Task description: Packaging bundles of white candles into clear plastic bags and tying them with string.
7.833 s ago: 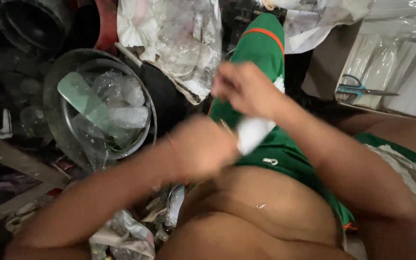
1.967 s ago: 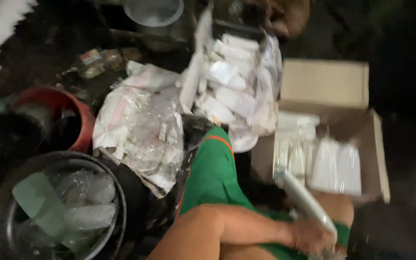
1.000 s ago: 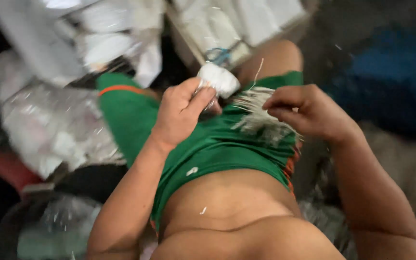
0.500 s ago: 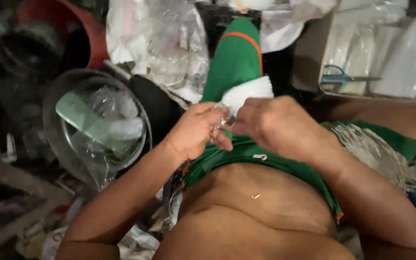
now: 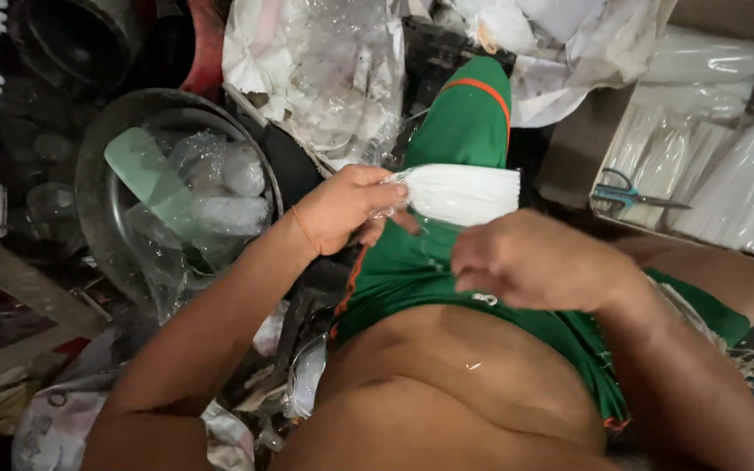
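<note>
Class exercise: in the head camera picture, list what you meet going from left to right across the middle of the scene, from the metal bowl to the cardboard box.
Metal bowl holding a pale green scoop → left hand → white bundle of thin sticks → right hand → blue-handled scissors → clear-wrapped white packs in the box.

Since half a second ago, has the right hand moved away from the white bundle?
Yes. The right hand is now lower on the green shorts, apart from the white bundle.
</note>
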